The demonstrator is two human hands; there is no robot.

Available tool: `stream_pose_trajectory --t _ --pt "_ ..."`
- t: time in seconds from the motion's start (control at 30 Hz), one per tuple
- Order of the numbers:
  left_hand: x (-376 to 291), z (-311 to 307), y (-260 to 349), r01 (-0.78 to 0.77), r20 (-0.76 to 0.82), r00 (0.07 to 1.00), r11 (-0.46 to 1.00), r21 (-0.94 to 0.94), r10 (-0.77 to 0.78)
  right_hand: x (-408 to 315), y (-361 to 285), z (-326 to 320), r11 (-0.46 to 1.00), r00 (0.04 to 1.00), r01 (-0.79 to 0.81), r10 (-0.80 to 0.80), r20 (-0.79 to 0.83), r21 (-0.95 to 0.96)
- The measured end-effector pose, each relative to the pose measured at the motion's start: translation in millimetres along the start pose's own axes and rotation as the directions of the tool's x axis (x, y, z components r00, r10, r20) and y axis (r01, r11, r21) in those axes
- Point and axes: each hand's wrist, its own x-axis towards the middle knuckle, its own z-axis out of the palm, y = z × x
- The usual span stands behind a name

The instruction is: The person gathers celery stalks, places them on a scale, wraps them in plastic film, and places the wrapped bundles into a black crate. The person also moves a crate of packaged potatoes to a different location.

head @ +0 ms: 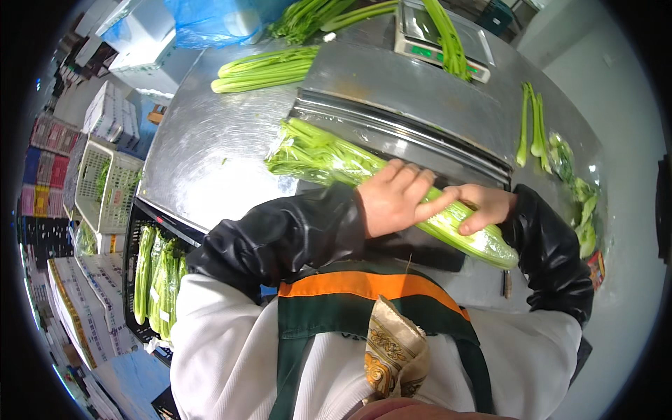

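A bunch of celery (336, 155) in clear plastic film lies slantwise before me, its leafy end to the left and its pale base near my right forearm. My left hand (394, 197) is laid over the middle of the stalks, fingers curled around the far side. Closer to the base, my right hand (485, 205) grips the bunch, its thumb on top. Behind the celery stands a metal film-wrapping machine (399, 79) with a roller (388, 126) along its front. Part of the machine is hidden under the bunch and my hands.
Loose celery (268, 68) lies at the back left of the steel table (226, 121). More stalks rest across a digital scale (409, 44). Celery stalks (535, 126) and leafy trimmings (583, 205) are at the right. A black crate (131, 278) at lower left holds wrapped celery (163, 283).
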Motion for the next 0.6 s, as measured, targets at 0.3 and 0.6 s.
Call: stream_pose_trajectory --t 0.3,0.6 --pt "-10 -16 30 0.127 0.449 0.892 0.925 -0.358 0.051 -124 167 92 0.998 -0.081 0.059 0.033 -0.996 0.028" --pt "-28 23 25 0.457 0.659 0.752 0.708 -0.539 0.017 -111 375 238 0.577 -0.176 -0.659 0.506 -0.845 0.482"
